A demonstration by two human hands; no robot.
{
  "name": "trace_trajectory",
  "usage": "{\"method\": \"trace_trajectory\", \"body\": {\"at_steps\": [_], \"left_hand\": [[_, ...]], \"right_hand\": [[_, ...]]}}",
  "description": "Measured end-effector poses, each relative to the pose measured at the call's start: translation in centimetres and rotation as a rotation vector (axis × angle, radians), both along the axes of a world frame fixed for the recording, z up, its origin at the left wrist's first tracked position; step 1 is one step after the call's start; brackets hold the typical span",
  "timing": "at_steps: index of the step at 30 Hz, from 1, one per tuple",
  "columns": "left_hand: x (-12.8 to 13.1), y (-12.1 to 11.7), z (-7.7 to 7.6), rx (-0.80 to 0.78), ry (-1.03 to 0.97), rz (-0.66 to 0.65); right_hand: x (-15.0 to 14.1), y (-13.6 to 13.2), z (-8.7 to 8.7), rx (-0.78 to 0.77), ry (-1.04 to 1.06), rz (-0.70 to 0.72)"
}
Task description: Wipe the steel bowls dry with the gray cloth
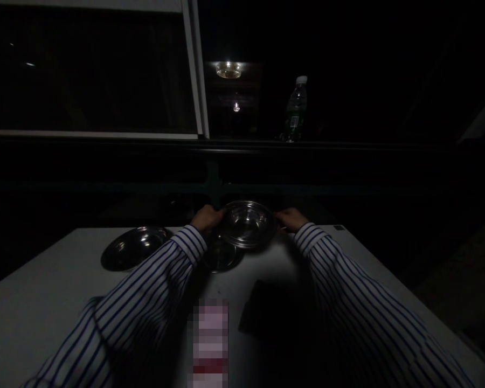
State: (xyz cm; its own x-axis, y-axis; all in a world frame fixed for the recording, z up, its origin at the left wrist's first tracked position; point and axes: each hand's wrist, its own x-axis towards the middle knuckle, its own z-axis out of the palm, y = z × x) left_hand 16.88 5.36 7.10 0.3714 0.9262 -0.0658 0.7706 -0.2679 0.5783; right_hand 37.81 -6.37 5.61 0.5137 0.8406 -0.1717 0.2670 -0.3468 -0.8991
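Between my two hands is a shiny metal bowl [248,223], raised over the far part of the white table and gripped at both sides of its rim. My left hand [208,217] closes on the left edge of it. On the opposite edge, my right hand [292,220] has its fingers closed too. Beneath the bowl and slightly left lies a round, glassy-looking lid or dish [220,256], partly covered by it. A larger domed metal bowl or lid [135,248] rests on the table beyond my left forearm. The dim light hides fine detail.
The white table [56,280] ends just past my hands. A blurred-out pink and white strip [210,337] lies near me, with a dark flat shape [267,312] to its right. Behind the table, a plastic bottle [296,110] stands on a dark ledge by a window frame [196,70].
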Motion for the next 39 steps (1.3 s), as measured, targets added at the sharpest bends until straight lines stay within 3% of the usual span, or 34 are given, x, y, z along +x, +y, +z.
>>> {"method": "trace_trajectory", "body": {"at_steps": [9, 20, 29, 35, 39], "left_hand": [[-5.5, 1.3, -2.7, -0.047, 0.077, 0.105], [-6.5, 2.0, -5.8, -0.090, 0.210, 0.028], [-6.3, 1.7, -6.2, -0.041, 0.238, 0.012], [-6.5, 1.7, -6.3, -0.045, 0.169, 0.074], [-7.5, 1.5, -6.4, -0.130, 0.055, 0.074]], "right_hand": [[-5.0, 4.4, -1.9, -0.128, -0.018, 0.119], [-5.8, 5.9, -5.3, -0.226, -0.103, 0.189], [-5.7, 5.9, -6.9, -0.283, -0.227, 0.237], [-5.7, 6.0, -6.2, -0.263, -0.339, 0.227], [-5.6, 5.3, -6.1, -0.255, -0.282, 0.224]]}}
